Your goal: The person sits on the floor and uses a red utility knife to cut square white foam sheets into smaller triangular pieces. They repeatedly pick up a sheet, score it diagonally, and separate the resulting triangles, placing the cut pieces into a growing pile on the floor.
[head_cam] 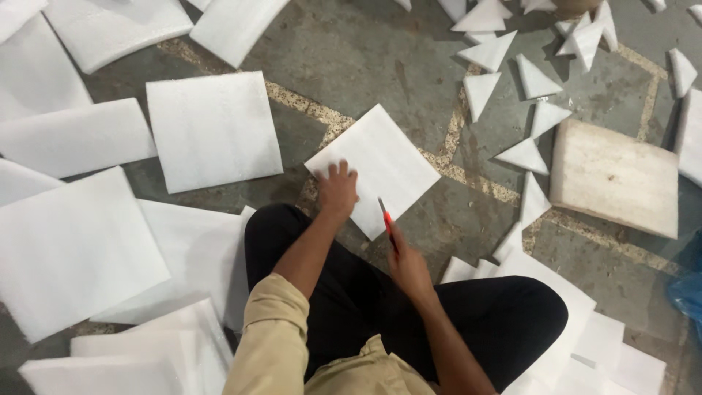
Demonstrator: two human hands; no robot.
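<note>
White foam square (373, 167) being cut on a concrete floor (365, 51).
Left hand (337, 189) is pressing it flat, fingers spread; right hand (407, 265) is gripping a red-handled knife (387, 219), needing a steady stroke.

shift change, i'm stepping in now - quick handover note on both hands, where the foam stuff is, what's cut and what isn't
Left hand: pressed flat on the square foam sheet on the floor in front of the knees.
Right hand: grips a red-handled cutter, its tip at the sheet's near edge.
Done: white foam triangles lie scattered at upper right, near a thick foam block.
Left: the sheet under the hands looks whole. Many uncut foam sheets lie spread on the left side and by the legs.
</note>
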